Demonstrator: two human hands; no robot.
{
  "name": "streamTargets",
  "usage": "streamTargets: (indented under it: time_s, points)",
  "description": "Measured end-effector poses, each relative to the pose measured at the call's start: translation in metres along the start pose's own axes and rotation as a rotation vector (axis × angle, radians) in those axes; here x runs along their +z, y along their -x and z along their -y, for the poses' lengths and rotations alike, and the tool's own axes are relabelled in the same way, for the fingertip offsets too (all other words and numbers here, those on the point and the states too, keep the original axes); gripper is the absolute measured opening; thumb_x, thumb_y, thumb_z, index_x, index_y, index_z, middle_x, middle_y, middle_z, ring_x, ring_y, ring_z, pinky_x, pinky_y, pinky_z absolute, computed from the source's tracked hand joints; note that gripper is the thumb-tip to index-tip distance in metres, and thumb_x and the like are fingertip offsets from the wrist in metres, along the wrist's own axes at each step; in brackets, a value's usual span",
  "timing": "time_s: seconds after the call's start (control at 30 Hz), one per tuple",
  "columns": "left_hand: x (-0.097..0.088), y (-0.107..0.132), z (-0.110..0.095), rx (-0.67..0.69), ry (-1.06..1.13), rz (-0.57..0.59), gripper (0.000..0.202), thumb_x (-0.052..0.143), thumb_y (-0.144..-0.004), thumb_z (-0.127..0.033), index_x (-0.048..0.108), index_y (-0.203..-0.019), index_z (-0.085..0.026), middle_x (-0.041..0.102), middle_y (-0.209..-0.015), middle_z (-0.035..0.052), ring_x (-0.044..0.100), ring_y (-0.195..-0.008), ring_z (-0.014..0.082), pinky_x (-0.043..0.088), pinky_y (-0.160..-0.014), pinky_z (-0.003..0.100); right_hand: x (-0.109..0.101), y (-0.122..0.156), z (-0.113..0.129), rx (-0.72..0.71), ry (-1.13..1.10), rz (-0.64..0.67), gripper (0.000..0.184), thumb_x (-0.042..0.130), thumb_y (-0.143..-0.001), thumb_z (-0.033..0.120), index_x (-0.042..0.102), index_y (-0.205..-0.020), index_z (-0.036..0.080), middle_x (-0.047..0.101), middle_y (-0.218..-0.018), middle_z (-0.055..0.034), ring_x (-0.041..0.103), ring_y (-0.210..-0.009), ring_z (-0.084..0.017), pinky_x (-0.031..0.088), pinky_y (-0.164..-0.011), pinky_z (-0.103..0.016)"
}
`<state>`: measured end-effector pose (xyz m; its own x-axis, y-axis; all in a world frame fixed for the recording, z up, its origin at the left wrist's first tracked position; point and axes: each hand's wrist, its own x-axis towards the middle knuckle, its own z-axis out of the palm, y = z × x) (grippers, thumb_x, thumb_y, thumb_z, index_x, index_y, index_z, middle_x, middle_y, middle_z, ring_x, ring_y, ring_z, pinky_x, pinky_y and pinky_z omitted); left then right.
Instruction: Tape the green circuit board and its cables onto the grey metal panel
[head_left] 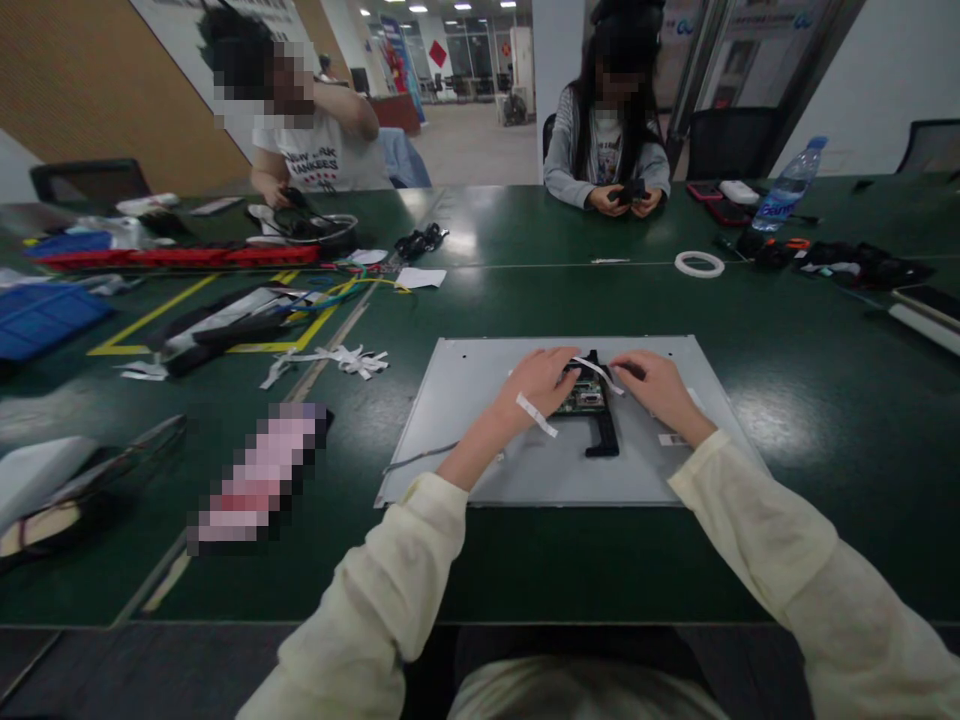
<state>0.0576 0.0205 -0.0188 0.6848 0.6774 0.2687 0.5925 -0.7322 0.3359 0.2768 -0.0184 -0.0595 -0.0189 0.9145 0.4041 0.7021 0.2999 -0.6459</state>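
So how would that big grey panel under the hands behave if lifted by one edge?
The grey panel looks thin and wide, so it would probably flex rather than stay rigid. It lies flat on the glossy table, so a push would likely slide it. The black bracket mounted mid-panel may make it centre-heavy.

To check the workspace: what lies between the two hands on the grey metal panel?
Head view: a small green circuit board on a black bracket, crossed by a white strip.

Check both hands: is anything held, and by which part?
The right hand seems to pinch the white strip at its right end. The left hand presses on the circuit board; a grip cannot be told.
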Motion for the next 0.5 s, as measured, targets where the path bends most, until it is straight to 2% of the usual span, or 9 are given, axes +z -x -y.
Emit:
streamTargets:
  time_s: [0.17,0.33,0.5]
  points:
    - [0.011,-0.015,0.004,-0.02,-0.009,0.01,0.037,0.037,-0.093,-0.03,0.052,-0.123,-0.014,0.062,-0.12,0.0104,0.058,-0.11,0.0241,0.044,-0.095,0.036,0.001,-0.001,0.0,-0.015,0.013,-0.002,0.021,0.051,-0.083,0.028,0.068,-0.089,0.019,0.067,-0.091,-0.0049,0.06,-0.087,-0.018,0.045,-0.081,-0.031]
    - [0.023,-0.009,0.011,-0.023,-0.007,0.009,0.037,0.041,-0.091,-0.028,0.05,-0.124,-0.016,0.061,-0.122,0.0103,0.055,-0.114,0.0243,0.041,-0.099,0.039,0.001,-0.001,0.0,-0.018,0.006,-0.002,0.02,0.051,-0.082,0.027,0.068,-0.09,0.02,0.067,-0.092,-0.0048,0.06,-0.088,-0.019,0.045,-0.082,-0.032]
    - [0.024,-0.006,0.013,-0.008,0.009,-0.002,0.037,0.042,-0.09,-0.027,0.048,-0.125,-0.016,0.059,-0.124,0.0098,0.053,-0.116,0.0234,0.039,-0.101,0.039,0.001,0.0,0.006,-0.013,-0.024,-0.029,0.022,0.049,-0.082,0.024,0.066,-0.093,0.018,0.066,-0.095,-0.0059,0.06,-0.085,-0.017,0.047,-0.076,-0.029]
